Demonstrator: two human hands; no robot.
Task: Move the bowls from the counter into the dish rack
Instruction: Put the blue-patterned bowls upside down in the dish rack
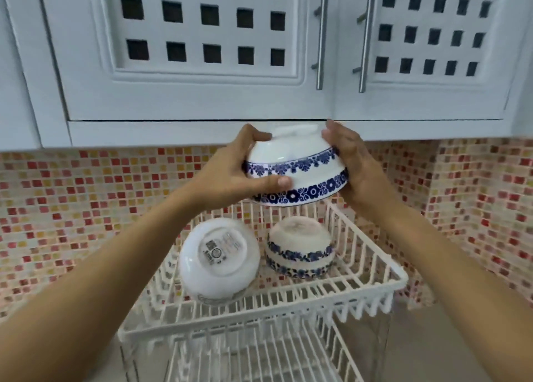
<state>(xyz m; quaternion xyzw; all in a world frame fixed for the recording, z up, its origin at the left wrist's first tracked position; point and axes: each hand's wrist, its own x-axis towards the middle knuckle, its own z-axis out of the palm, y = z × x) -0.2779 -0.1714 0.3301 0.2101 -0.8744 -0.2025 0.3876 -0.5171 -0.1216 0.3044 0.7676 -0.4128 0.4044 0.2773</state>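
Note:
I hold a white bowl with blue flower bands upside down in the air, above the back of the white wire dish rack. My left hand grips its left side with the thumb across the front. My right hand holds its right side. In the rack's upper tier lie two bowls bottom up: a plain white bowl with a label on its base at the left, and a smaller blue-patterned bowl at the right.
White cabinet doors with metal handles hang just above the held bowl. A red and yellow mosaic tile wall runs behind the rack. The rack's lower tier shows below.

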